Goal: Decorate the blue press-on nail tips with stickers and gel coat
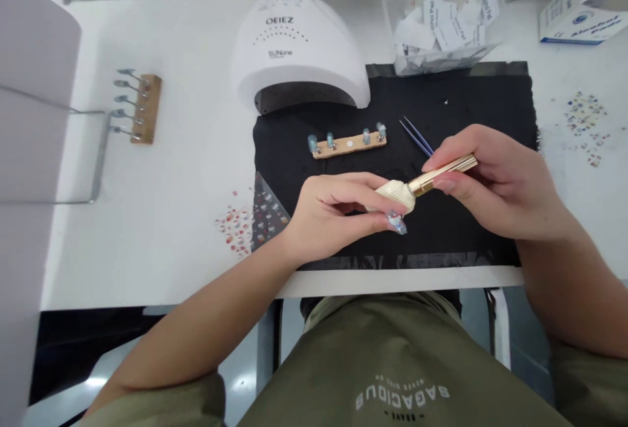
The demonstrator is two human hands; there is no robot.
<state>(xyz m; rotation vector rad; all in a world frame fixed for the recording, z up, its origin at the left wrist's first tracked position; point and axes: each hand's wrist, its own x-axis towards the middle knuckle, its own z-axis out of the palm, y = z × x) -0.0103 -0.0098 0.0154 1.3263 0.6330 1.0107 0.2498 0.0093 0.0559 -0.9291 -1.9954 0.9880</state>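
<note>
Cream bottle (394,197) and ribbed gold cap (444,174), right of center in the frame, held above a black cloth (471,113). The left hand (338,214) grips the bottle and, between thumb and fingers, a decorated nail tip (397,223); the right hand (505,182) is closed on the cap, which tilts up to the right from the bottle's neck. Just above the hands, a wooden strip (349,144) bearing four nail tips and blue tweezers (417,137) lie on the cloth. A clear sticker sheet (267,214) overlaps the cloth's left edge, beside scattered small decals (236,227). The cloth covers part of a white table (196,119); at upper center stands a white lamp (299,41), with an open plastic box (441,28) of alcohol pad packets to its right. A wooden block (147,110) holding five nail tips occupies the upper left; further decals (586,123) lie at the right. The carton (583,8) at upper right is cut off by the frame. Fingers hide part of the bottle, and the right hand covers one end of the tweezers; whether the cap is fully seated cannot be told. The lamp's interior is dark, its contents indistinct.
</note>
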